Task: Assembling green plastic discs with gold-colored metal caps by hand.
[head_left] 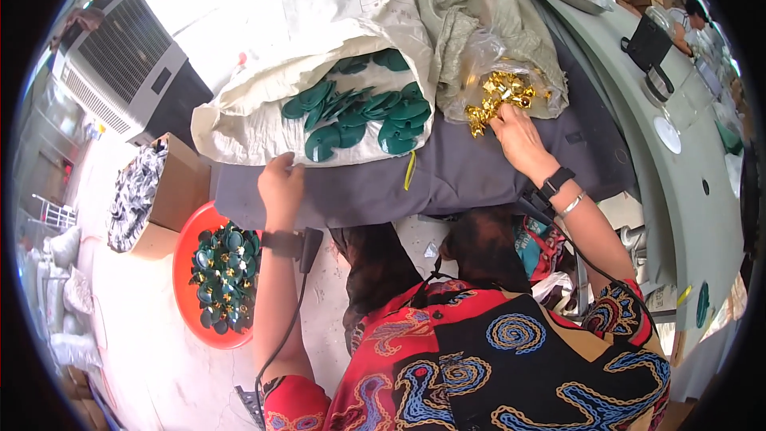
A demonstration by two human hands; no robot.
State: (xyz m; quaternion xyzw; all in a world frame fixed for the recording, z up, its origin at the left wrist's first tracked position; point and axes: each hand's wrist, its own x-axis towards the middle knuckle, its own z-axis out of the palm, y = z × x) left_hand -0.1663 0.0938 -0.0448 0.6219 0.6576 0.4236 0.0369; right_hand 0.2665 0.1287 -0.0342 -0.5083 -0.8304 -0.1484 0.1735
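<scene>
My left hand (281,185) is by the front edge of a white woven sack (231,129), its fingers curled in; whatever they may hold is hidden. Dark green glossy round discs (351,116) lie heaped in the sack's open mouth, to the right of that hand. My right hand (520,142) reaches to a pile of small shiny gold pieces (504,92), which spill from a clear plastic bag (481,58). Its fingertips are pinched together at the near edge of the pile, on a gold piece mostly covered by them.
Beneath the sacks is a grey cloth-covered surface (359,195). A red basin (185,303) at lower left holds green discs with gold pieces. A cardboard box (182,195) and an air cooler (132,56) stand behind it. A pale green table (638,136) curves along the right.
</scene>
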